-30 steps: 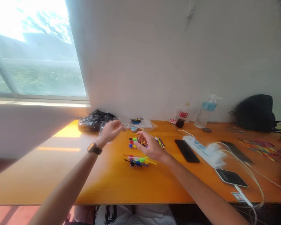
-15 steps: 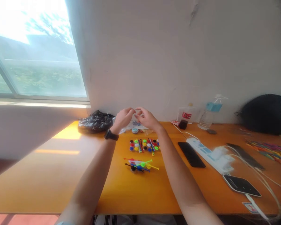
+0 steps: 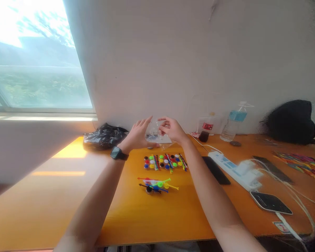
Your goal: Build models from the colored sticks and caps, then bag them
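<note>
**At the far edge of the counter, two hands on a small clear bag**

Against the white wall, above the back of the orange counter [image 3: 68, 196], the person holds up a small clear bag [image 3: 154, 131] between both hands. The left hand [image 3: 138, 135] takes it from the side, fingers stretched upward and thumb tucked under the bag's lower edge, so the grip looks loose. The right hand [image 3: 172, 129] is closed in a pinch, thumb and fingertips nipping the bag near its top. What is inside the bag is too blurred to tell. A dark watch [image 3: 117, 153] sits on the left wrist.

Just below the hands, on the counter, lies a neat row of coloured caps and thin sticks [image 3: 165, 161]. Nearer the person is a looser heap of the same bright pieces [image 3: 156, 184], apart from the row.

To the left of the hands, a crumpled black plastic bag [image 3: 103, 135] rests by the wall, under the window [image 3: 39, 70]. To the right, a dark phone [image 3: 216, 170] lies flat beside a white power strip [image 3: 235, 169] with cables running off it. Another flat device [image 3: 271, 202] is plugged in closer to the counter's front edge. A water bottle [image 3: 233, 123] stands at the wall, and a black bag [image 3: 291, 121] sits further right.
</note>
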